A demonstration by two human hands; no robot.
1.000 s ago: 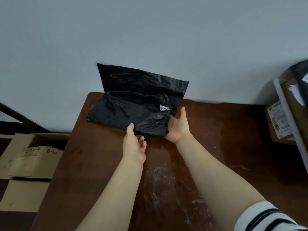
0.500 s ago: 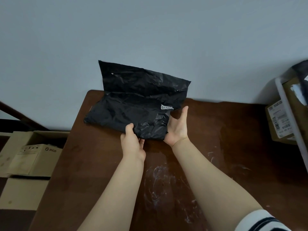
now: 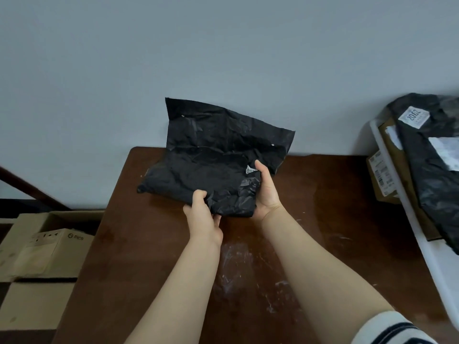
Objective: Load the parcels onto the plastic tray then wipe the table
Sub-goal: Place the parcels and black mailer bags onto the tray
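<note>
Both hands grip the crumpled black plastic parcel [image 3: 211,175] at the brown table's [image 3: 323,207] far edge: left hand [image 3: 202,216] pinching its near edge, right hand [image 3: 267,192] clasping its right end.

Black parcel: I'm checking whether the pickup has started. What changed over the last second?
The right hand slid under the black parcel's right end and now cups it, thumb on top. That near end looks lifted slightly off the table. Unchanged: the left hand keeps its grip on the near edge, and the flap leans on the wall.
</note>
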